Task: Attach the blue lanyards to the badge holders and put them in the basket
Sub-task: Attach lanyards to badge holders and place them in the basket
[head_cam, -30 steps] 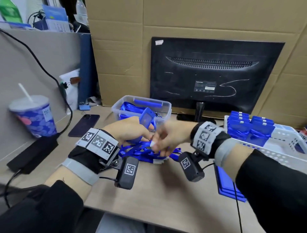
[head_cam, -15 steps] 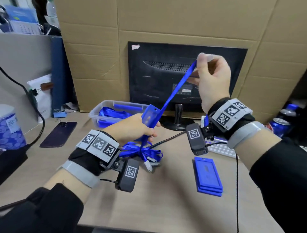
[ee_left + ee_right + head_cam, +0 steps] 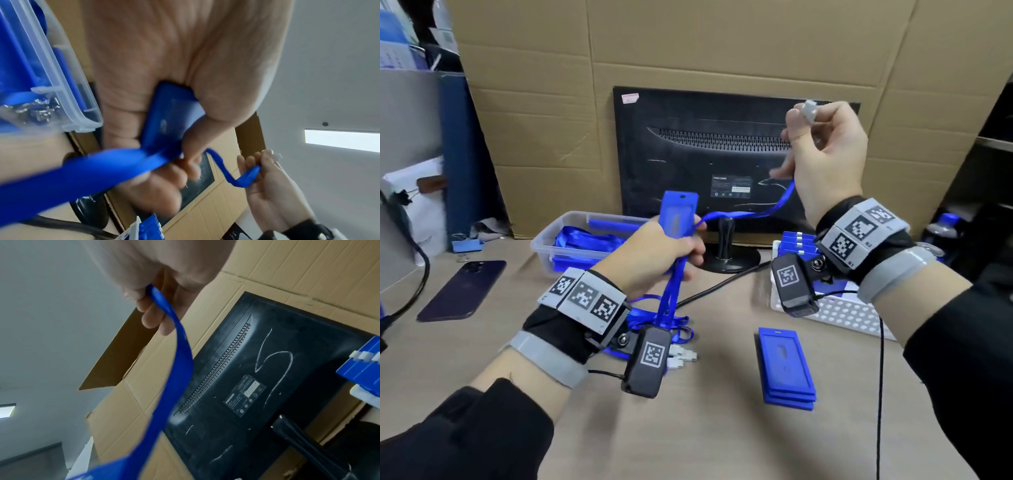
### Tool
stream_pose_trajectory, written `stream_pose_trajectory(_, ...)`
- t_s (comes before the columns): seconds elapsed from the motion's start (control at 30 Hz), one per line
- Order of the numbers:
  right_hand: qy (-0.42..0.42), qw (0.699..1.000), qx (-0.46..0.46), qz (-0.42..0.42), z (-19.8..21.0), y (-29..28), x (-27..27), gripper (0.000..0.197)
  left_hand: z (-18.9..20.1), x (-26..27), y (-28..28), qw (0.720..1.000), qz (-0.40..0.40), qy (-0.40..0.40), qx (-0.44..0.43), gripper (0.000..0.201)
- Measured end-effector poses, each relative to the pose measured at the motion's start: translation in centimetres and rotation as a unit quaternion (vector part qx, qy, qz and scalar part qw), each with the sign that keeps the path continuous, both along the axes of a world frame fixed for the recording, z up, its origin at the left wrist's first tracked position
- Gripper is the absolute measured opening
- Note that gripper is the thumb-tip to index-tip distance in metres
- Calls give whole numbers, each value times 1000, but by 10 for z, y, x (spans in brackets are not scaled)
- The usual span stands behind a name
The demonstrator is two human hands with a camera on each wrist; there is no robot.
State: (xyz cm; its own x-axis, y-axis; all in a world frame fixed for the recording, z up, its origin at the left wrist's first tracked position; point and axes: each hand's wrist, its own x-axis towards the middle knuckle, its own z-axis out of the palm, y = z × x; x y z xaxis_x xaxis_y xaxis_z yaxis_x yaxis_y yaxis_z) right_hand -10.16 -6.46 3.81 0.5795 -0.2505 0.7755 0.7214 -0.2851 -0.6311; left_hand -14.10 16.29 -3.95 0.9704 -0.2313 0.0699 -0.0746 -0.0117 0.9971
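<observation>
My left hand [image 3: 654, 260] grips a blue badge holder [image 3: 677, 213] upright above the desk, and a blue lanyard [image 3: 743, 215] passes through the same fist. From there the strap rises to my right hand [image 3: 822, 150], which is raised in front of the monitor and pinches the lanyard's white clip end [image 3: 808, 109]. The left wrist view shows the holder [image 3: 170, 113] in my palm and the strap [image 3: 86, 170] running out of it. The strap [image 3: 176, 353] hangs from my right fingers in the right wrist view. Loose lanyards [image 3: 664, 322] lie under my left wrist. The white basket [image 3: 839, 311] stands at right.
A stack of blue badge holders [image 3: 786, 368] lies on the desk at centre right. A clear tub [image 3: 571, 240] of lanyards stands behind my left hand, a phone [image 3: 462, 289] at left. A black monitor [image 3: 705, 161] and its stand [image 3: 727, 253] stand at the back before cardboard.
My right hand drew one lanyard end up from the pile to high at the right. My left hand lifted the badge holder upright. The view shifted right, showing the basket again.
</observation>
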Motion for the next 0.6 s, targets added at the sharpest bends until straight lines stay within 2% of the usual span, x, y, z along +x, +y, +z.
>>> stream_pose_trajectory(0.07, 27, 996, -72, -36, -6, -4, 3, 25, 2, 6, -6, 997, 60, -36, -29, 24)
stream_pose_trajectory(0.13, 61, 988, -134, -45, -13, -4, 6, 28, 2, 11, -9, 995, 85, -37, -21, 26)
stream_pose_trajectory(0.3, 228, 940, -247, 58, -37, 3, 3, 42, -5, 11, -9, 991, 86, -47, 93, 42)
stream_pose_trajectory(0.4, 312, 902, -275, 113, -50, 12, -1, 48, -5, 10, -11, 996, 81, -32, 21, 38)
stream_pose_trajectory(0.47, 311, 892, -299, 135, -56, 16, -5, 41, -4, 10, -12, 995, 89, -34, -14, 32)
stream_pose_trajectory(0.53, 291, 896, -296, 159, -60, 17, -7, 24, -4, 11, -13, 994, 100, -45, -31, 29)
stream_pose_trajectory(0.6, 283, 896, -283, 195, -62, 17, -8, 22, -4, 13, -13, 990, 121, -60, -34, 26)
